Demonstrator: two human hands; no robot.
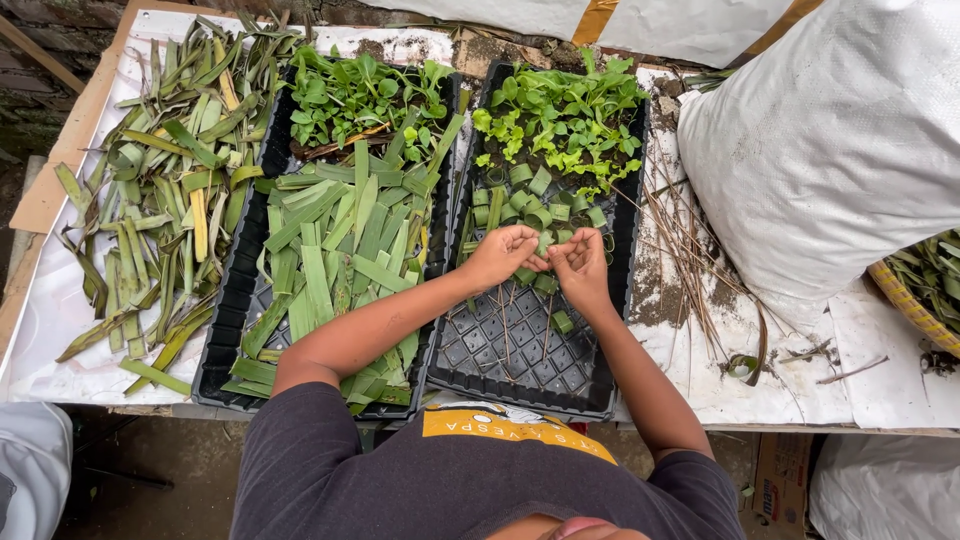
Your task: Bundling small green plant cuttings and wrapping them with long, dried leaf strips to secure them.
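Both my hands, left point(500, 255) and right point(580, 265), are pinching a leaf ring point(538, 262) over the black tray point(520, 370) holding rings and seedlings point(560, 115).

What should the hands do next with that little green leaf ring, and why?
Probably set the leaf ring into the nearest free cell of the right black tray. The left hand and right hand meet over the edge of the filled rows, where finished leaf rings sit beside the seedlings. The cells nearer the person are still bare.
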